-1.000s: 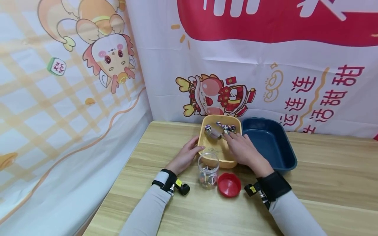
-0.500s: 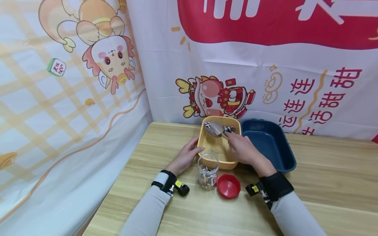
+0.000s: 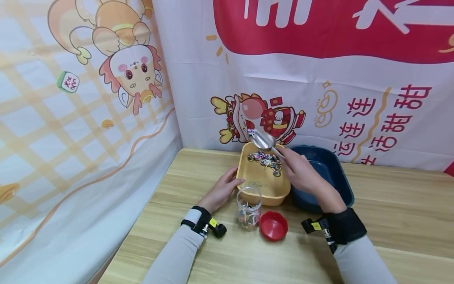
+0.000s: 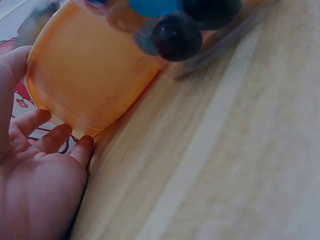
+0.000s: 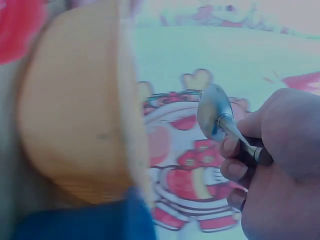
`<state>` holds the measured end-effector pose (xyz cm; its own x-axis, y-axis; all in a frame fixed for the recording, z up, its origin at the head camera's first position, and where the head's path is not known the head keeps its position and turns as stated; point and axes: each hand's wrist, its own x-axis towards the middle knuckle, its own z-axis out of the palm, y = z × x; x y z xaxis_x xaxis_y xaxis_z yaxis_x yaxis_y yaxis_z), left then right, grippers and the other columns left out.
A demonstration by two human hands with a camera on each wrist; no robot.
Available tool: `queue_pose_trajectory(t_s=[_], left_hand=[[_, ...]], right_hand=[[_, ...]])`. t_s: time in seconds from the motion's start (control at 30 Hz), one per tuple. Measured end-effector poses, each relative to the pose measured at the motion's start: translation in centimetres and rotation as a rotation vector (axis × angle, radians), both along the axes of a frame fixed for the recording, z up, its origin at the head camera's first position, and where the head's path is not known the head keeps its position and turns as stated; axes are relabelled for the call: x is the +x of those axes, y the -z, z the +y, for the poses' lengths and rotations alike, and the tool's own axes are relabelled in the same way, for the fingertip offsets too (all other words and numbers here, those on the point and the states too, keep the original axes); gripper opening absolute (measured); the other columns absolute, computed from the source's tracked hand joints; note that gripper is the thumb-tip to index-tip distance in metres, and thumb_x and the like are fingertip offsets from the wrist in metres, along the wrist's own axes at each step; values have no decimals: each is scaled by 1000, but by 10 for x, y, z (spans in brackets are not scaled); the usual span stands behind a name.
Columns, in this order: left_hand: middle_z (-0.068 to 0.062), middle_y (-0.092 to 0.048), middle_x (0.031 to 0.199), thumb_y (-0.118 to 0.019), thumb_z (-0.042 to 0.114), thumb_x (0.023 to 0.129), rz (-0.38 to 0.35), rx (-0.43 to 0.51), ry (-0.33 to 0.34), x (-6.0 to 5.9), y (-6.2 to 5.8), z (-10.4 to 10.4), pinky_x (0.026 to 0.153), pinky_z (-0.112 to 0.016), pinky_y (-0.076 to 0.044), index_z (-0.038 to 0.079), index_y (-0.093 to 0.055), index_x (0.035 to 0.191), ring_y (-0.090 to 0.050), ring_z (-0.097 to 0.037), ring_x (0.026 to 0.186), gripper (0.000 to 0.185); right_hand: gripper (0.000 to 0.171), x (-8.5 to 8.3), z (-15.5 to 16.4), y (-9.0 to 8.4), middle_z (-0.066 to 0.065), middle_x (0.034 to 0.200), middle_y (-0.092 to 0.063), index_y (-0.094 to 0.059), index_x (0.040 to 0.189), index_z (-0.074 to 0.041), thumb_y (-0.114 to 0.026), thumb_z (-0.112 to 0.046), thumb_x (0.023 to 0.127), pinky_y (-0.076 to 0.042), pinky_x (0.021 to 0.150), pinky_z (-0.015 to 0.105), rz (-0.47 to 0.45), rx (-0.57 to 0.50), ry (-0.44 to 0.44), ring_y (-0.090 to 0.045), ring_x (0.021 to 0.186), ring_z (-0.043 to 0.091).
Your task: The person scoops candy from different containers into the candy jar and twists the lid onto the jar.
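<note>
My right hand (image 3: 301,167) grips the handle of a metal scoop (image 3: 263,140), raised above the far side of a yellow bin (image 3: 253,179). A small piece with purple and white colours (image 3: 251,133) shows at the scoop's tip. Below, several swirl-coloured lollipops (image 3: 266,159) lie on the bin's floor. My left hand (image 3: 221,189) holds the bin's left wall, thumb at the rim and fingers against the outside; the left wrist view shows these fingers (image 4: 55,137) on the wall. In the right wrist view, fingers curl round the scoop's handle (image 5: 245,145).
A clear open jar (image 3: 249,209) with several lollipops stands at the bin's near side. Beside it lies a red lid (image 3: 274,226). A dark blue bin (image 3: 328,173) sits right of the yellow one. A printed cloth (image 3: 198,98) hangs behind the wooden table (image 3: 170,197).
My right hand has lifted the scoop from the yellow bin's floor, up and away toward the cloth. More lollipops now show in the bin. The left hand has stayed on its wall.
</note>
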<state>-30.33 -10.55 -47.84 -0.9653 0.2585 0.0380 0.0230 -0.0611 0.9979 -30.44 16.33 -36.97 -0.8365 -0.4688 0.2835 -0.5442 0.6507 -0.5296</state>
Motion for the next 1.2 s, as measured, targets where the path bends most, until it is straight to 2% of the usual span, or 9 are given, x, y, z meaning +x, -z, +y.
queue_pose_trajectory(t_s=[0.1,0.27,0.4,0.53,0.6,0.7,0.87,1.07,1.2], left_hand=[[-16,-24,168,-57,12,103,-5,-3,2,0,0,0,125,-41,-25,10,-25,163,-29,-31,152,68],[-16,-23,168,-58,12,103,-8,-6,-4,0,1,-1,125,-41,-26,9,-25,162,-29,-31,152,69],[-17,-23,168,-58,13,103,-10,-20,-6,-1,2,-1,125,-42,-27,9,-25,162,-30,-32,152,68],[-14,-24,168,-58,17,104,-28,-45,-8,0,1,-1,124,-41,-28,13,-26,163,-31,-29,151,68],[-12,-25,168,-57,18,104,-30,-56,-11,0,1,-1,125,-41,-27,15,-27,163,-32,-28,151,67],[-11,-25,168,-56,18,105,-21,-65,-8,0,1,0,125,-40,-27,16,-27,163,-32,-26,151,65],[-9,-25,168,-56,17,105,-6,-62,3,-4,2,-1,125,-39,-27,15,-27,163,-32,-25,151,65],[-8,-24,169,-57,17,104,-14,-60,6,-5,1,-1,125,-39,-26,16,-28,163,-30,-24,152,66],[-10,-23,169,-57,14,103,-26,-36,-2,-5,1,0,125,-39,-26,15,-28,163,-31,-26,152,66]], right_hand=[[42,8,9,-15,19,135,-55,-41,152,-4,-37,-11,111,-49,96,53,30,-41,-11,-54,110,33],[38,24,25,-41,15,119,-59,-47,147,-2,-37,-12,111,-45,78,42,140,-71,-48,-52,95,28],[35,38,37,-56,13,119,-64,-54,142,-4,-43,-10,110,-49,81,39,217,-110,-82,-55,96,25],[33,52,49,-69,8,122,-68,-60,139,-8,-51,-12,108,-51,87,25,262,-142,-76,-57,98,19],[32,58,55,-73,5,120,-70,-63,137,-11,-55,-13,106,-48,84,12,267,-159,-71,-57,97,13],[30,64,64,-79,2,117,-72,-68,132,-15,-59,-12,104,-48,87,7,250,-202,-77,-61,97,10],[29,70,82,-84,-3,112,-72,-73,125,-20,-65,-9,100,-54,78,11,180,-228,-58,-62,91,10],[32,79,99,-86,-7,113,-71,-76,121,-23,-70,-6,96,-56,75,19,94,-154,-79,-59,99,12],[31,81,100,-86,-5,107,-72,-76,120,-26,-72,-8,95,-55,69,24,63,-81,-150,-59,93,13]])
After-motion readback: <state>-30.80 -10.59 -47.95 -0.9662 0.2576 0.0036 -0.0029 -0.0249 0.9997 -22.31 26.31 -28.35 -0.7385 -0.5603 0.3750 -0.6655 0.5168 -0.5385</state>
